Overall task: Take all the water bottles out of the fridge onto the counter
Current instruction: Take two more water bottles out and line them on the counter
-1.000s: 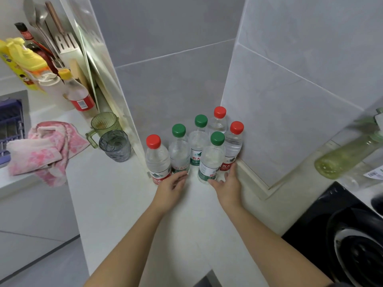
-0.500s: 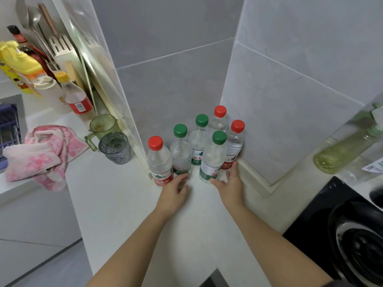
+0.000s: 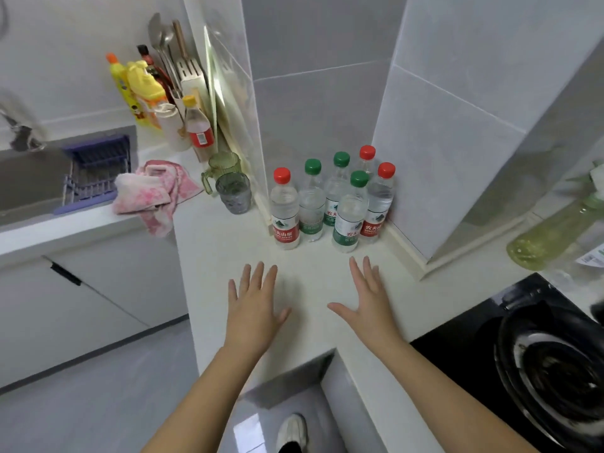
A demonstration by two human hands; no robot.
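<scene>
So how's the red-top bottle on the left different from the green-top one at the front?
The red-top bottle has a red cap and red label; the green-top bottle has green ones. The red-top bottle stands at the group's left end; the green-top bottle stands toward the right. Both are clear, upright and capped on the counter.

Left hand [image 3: 253,300] and right hand [image 3: 367,297] extended side by side, palms down, fingers straight and spread, holding nothing; forearms bare.
</scene>
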